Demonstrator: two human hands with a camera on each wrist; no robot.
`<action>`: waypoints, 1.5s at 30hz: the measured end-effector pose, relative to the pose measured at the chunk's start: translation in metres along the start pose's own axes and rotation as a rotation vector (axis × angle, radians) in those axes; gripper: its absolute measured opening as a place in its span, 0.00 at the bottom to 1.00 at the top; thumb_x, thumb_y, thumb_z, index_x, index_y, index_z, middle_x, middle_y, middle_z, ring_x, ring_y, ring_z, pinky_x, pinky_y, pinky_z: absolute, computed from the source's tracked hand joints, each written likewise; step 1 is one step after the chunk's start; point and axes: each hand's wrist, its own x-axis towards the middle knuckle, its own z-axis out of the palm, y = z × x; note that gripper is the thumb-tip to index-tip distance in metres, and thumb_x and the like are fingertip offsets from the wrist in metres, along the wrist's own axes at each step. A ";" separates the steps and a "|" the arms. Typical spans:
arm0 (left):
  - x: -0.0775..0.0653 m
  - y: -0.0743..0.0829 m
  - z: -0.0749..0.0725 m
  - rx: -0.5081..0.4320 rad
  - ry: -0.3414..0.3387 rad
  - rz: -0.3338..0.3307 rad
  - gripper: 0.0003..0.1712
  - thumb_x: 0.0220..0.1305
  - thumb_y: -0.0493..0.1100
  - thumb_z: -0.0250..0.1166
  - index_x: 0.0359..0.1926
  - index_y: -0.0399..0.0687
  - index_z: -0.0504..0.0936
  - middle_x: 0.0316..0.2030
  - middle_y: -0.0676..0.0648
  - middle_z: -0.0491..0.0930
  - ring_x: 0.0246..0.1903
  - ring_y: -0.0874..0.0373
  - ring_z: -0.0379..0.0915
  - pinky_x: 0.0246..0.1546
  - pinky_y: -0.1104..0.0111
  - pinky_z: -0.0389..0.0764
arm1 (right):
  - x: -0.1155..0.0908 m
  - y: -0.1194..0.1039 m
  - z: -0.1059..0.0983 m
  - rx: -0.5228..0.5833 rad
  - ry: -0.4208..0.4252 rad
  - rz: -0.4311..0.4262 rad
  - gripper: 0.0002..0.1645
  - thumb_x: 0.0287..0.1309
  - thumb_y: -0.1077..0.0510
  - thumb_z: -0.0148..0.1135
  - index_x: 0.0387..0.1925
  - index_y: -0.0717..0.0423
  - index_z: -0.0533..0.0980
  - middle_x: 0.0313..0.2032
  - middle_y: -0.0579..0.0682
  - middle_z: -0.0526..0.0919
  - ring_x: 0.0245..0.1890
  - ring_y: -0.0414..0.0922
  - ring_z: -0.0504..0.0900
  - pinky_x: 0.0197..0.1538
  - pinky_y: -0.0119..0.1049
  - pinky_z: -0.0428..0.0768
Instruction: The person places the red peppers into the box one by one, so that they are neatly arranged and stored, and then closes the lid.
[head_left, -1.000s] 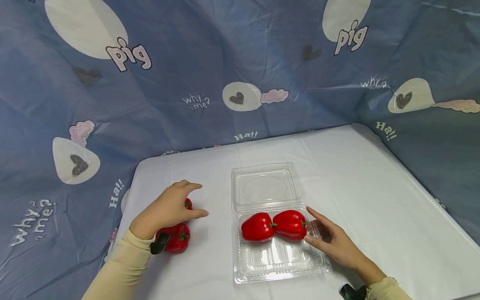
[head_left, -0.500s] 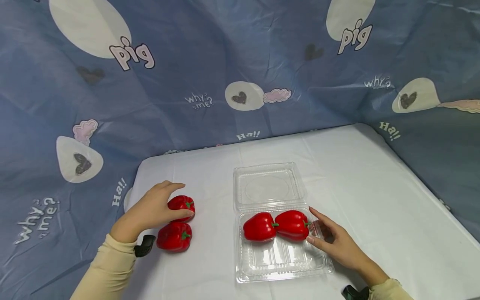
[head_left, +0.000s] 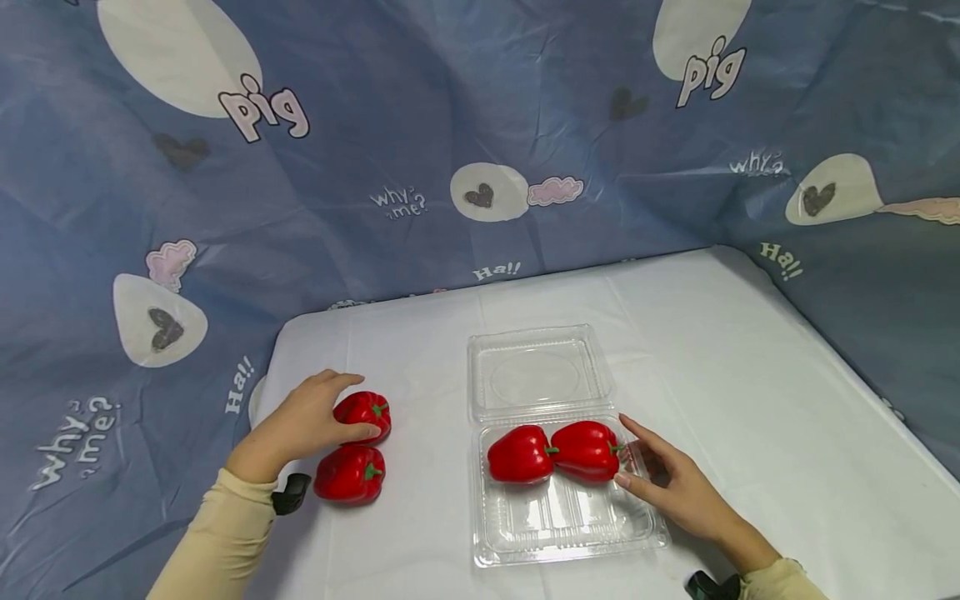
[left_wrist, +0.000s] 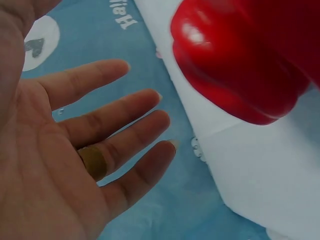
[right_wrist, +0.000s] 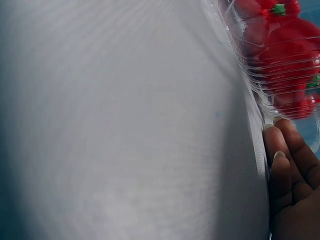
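Note:
My left hand [head_left: 300, 421] is at a red bell pepper [head_left: 360, 407] on the left of the white table, thumb across its near side. In the left wrist view the fingers [left_wrist: 115, 122] are spread and fairly straight, apart from a large red pepper [left_wrist: 235, 65]. A second loose pepper [head_left: 348, 475] lies just nearer. Two more red peppers [head_left: 519, 454] lie end to end in a clear plastic clamshell container [head_left: 517, 546]. My right hand [head_left: 678, 492] holds that container's right side, thumb over the rim; in the right wrist view its fingers [right_wrist: 280, 172] lie along the outer wall.
The container's clear lid [head_left: 532, 375] lies folded back, flat on the white-covered table [head_left: 720, 375]. Behind and at the sides hangs a blue printed cloth [head_left: 375, 133].
My left hand has drawn back leftward from over the loose peppers, uncovering both, then settled slightly lower beside the farther one. The right hand stays at the container.

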 end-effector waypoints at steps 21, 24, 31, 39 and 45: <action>0.019 -0.022 0.029 -0.078 -0.109 -0.046 0.50 0.44 0.55 0.79 0.64 0.35 0.71 0.48 0.38 0.76 0.44 0.45 0.75 0.38 0.52 0.83 | -0.001 -0.042 -0.005 0.042 0.004 0.003 0.45 0.57 0.59 0.72 0.73 0.52 0.62 0.44 0.50 0.80 0.38 0.44 0.77 0.37 0.33 0.76; 0.022 -0.025 0.033 -0.099 -0.125 -0.055 0.51 0.44 0.55 0.80 0.65 0.35 0.70 0.48 0.37 0.76 0.45 0.45 0.75 0.38 0.52 0.83 | -0.001 -0.043 -0.006 0.038 0.010 -0.001 0.45 0.57 0.59 0.72 0.73 0.51 0.62 0.44 0.50 0.80 0.38 0.44 0.77 0.36 0.33 0.76; 0.026 -0.032 0.042 -0.146 -0.143 -0.050 0.51 0.46 0.52 0.79 0.66 0.33 0.67 0.51 0.36 0.78 0.48 0.42 0.76 0.41 0.50 0.83 | -0.001 -0.042 -0.005 0.037 0.015 -0.010 0.45 0.57 0.59 0.72 0.73 0.51 0.62 0.44 0.48 0.80 0.38 0.45 0.77 0.37 0.33 0.76; 0.029 -0.036 0.048 -0.182 -0.154 -0.055 0.52 0.46 0.52 0.80 0.67 0.34 0.65 0.52 0.36 0.78 0.49 0.42 0.76 0.42 0.50 0.82 | -0.001 -0.041 -0.006 0.036 0.015 0.000 0.46 0.56 0.59 0.72 0.73 0.51 0.62 0.44 0.53 0.80 0.38 0.48 0.76 0.36 0.33 0.75; 0.026 -0.035 0.042 -0.185 -0.137 -0.040 0.52 0.46 0.53 0.80 0.67 0.34 0.66 0.51 0.37 0.78 0.48 0.43 0.76 0.41 0.50 0.83 | 0.000 -0.042 -0.006 0.033 0.010 0.008 0.45 0.56 0.59 0.73 0.73 0.52 0.62 0.44 0.50 0.80 0.38 0.45 0.77 0.37 0.33 0.76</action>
